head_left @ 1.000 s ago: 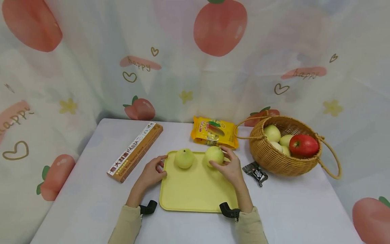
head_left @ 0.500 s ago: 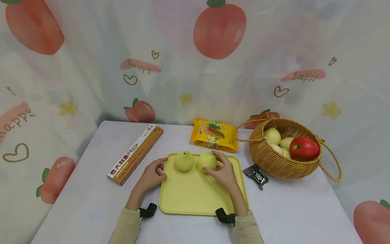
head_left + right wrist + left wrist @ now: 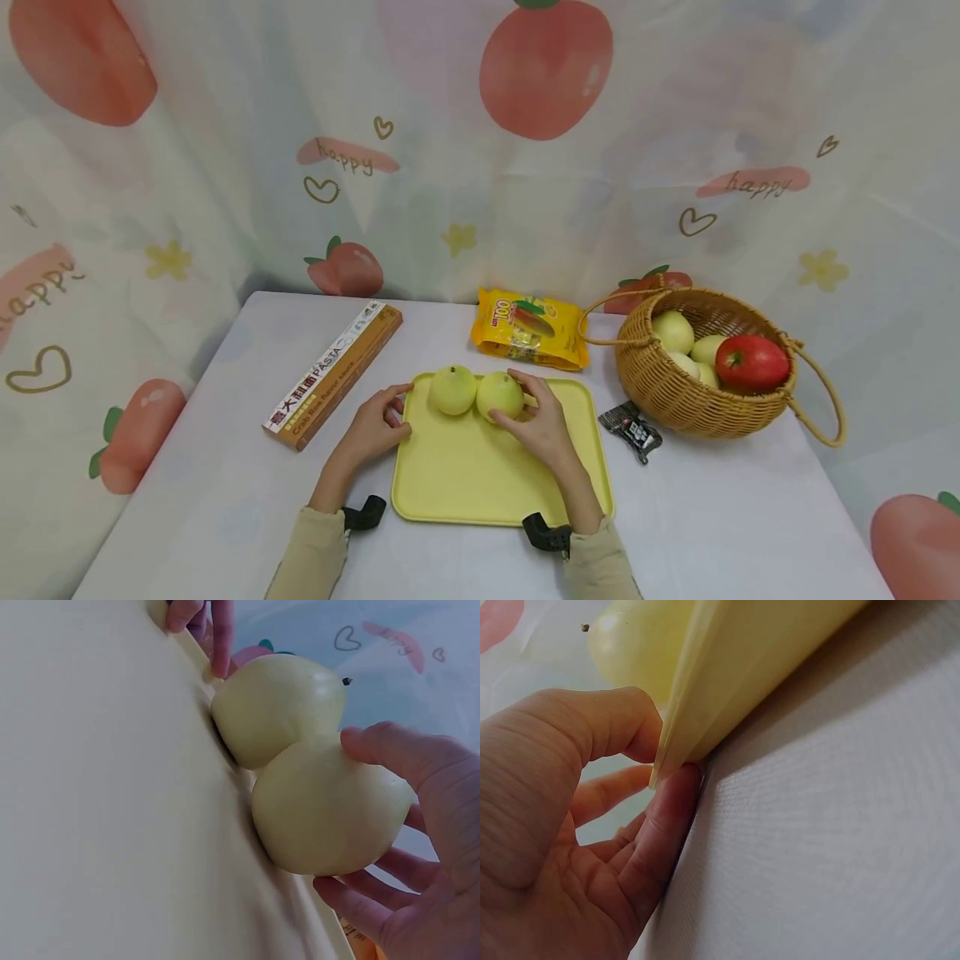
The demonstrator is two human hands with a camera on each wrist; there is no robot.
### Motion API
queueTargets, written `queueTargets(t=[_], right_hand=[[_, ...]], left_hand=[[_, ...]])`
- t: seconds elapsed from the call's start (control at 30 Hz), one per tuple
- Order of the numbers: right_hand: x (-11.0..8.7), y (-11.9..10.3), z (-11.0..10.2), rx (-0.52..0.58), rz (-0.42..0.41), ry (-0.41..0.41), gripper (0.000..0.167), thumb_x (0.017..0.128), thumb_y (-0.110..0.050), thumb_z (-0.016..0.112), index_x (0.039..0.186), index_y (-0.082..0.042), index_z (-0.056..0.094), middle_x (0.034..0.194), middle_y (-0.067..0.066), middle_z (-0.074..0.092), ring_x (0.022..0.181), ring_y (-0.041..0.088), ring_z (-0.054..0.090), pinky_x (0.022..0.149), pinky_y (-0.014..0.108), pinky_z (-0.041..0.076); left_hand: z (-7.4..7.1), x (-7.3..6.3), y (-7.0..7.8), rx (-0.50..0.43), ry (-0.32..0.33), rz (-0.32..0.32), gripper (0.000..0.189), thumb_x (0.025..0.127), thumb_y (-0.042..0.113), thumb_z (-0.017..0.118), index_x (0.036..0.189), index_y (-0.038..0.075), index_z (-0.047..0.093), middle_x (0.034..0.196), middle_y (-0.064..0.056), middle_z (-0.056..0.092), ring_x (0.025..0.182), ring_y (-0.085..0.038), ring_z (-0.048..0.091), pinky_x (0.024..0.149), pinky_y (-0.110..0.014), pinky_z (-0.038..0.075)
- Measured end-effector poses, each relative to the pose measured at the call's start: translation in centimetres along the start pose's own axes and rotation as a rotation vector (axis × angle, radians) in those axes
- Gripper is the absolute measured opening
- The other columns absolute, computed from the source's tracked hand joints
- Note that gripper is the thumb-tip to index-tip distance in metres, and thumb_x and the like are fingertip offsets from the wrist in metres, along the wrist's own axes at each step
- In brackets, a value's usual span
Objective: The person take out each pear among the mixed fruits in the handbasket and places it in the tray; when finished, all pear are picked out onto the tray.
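My left hand (image 3: 375, 423) pinches the left rim of a yellow tray (image 3: 487, 475). The left wrist view has the thumb on the upper side of that rim and fingertips below it. On the tray's far side, my right hand (image 3: 542, 421) grips a round pale-green pear (image 3: 498, 397) between thumb and fingers. It sits against a second pear (image 3: 453, 390), and the right wrist view shows the two pears touching, the second pear (image 3: 274, 709) farther off. Part of the gripped pear (image 3: 322, 810) is covered by the thumb.
A wicker basket (image 3: 697, 408) with several pale-green fruits and a red apple (image 3: 752, 364) stands right. Beside it lies a small black packet (image 3: 632, 431). Behind the tray is a yellow snack bag (image 3: 529, 328); a pasta box (image 3: 333, 375) lies left.
My right hand has moved the pear leftward across the tray, from apart to touching the other pear. The left hand stays at the tray's rim.
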State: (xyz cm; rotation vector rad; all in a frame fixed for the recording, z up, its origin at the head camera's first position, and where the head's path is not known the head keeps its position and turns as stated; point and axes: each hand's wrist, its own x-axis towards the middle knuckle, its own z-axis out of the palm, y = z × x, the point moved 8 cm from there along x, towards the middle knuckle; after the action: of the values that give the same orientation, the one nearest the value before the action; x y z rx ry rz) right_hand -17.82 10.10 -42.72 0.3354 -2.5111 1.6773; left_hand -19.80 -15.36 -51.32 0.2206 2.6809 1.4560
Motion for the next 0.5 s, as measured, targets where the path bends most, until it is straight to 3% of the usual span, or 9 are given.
queueTargets(t=[0.23, 0.5], right_hand=[[0.7, 4.3, 0.6, -0.012, 0.008, 0.005, 0.068, 0.076, -0.006, 0.083, 0.137, 0.001, 0.053, 0.131, 0.020, 0.052, 0.120, 0.040, 0.052, 0.090, 0.052, 0.051], [0.7, 4.5, 0.1, -0.036, 0.015, 0.056, 0.067, 0.077, -0.012, 0.084, 0.136, 0.000, 0.055, 0.127, 0.016, 0.055, 0.117, 0.035, 0.056, 0.088, 0.048, 0.052]], left_hand=[[0.0, -0.1, 0.0, -0.004, 0.000, 0.007, 0.064, 0.073, 0.001, 0.066, 0.136, 0.006, 0.056, 0.094, -0.005, 0.056, 0.069, -0.013, 0.053, 0.063, -0.026, 0.043], [-0.1, -0.1, 0.2, -0.007, 0.003, 0.012, 0.064, 0.074, 0.002, 0.066, 0.136, 0.005, 0.056, 0.093, -0.006, 0.056, 0.069, -0.013, 0.053, 0.063, -0.026, 0.043]])
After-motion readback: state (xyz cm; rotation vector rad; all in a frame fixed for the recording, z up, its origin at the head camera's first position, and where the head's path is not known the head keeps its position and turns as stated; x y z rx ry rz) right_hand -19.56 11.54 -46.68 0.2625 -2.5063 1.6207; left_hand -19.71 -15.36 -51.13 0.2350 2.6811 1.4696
